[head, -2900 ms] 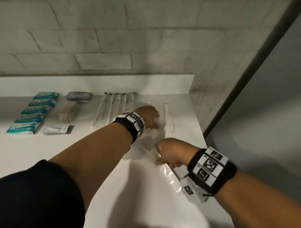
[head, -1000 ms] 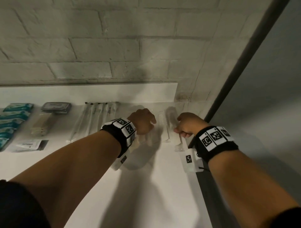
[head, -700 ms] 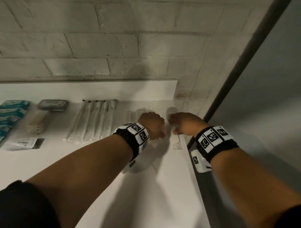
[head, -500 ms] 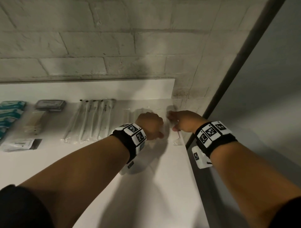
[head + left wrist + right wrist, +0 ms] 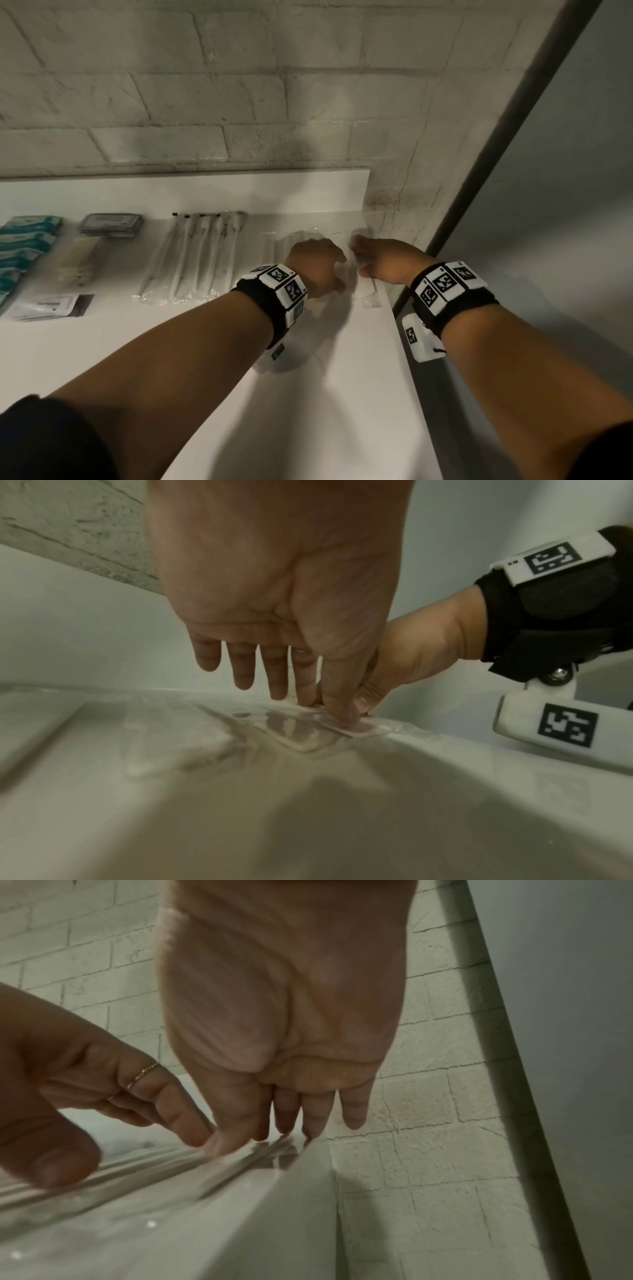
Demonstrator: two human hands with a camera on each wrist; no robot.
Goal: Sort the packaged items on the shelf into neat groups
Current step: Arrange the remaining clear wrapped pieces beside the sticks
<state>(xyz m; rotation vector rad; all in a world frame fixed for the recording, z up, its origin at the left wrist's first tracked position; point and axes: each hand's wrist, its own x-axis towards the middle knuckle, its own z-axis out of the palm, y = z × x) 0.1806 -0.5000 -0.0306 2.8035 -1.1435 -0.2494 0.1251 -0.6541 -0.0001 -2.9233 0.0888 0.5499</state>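
- We see a white shelf (image 5: 342, 394) fixed along a painted brick wall (image 5: 239, 85), with both hands working at its far right corner.
- Our left hand (image 5: 317, 265) hovers palm down, fingers straight and slightly spread; its thumb and forefinger press onto the clear packets (image 5: 301, 731) lying flat on the shelf.
- Our right hand (image 5: 385, 260) sits just beside the left, fingers straight and close together, tips touching the same clear packets right along the shelf's right edge. The thumb tips of the two hands almost meet.
- Neither hand curls round anything; both press down with straight fingers.
- A thin ring (image 5: 142, 1076) shows on one left finger.
- Both wrists wear black bands with white marker tiles (image 5: 445, 284).
- To the left of the hands, along the shelf's back edge, a row of long slim white sticks in clear sleeves (image 5: 195, 257) lies side by side.
- Further left sit a dark flat packet (image 5: 111, 224), pale packets (image 5: 77, 260) in front of it, and a white sachet (image 5: 51, 306) nearer the front.
- Teal packets (image 5: 24, 246) line the shelf's left end, one behind another.
- A dark vertical post (image 5: 496, 137) rises past the shelf's right edge.
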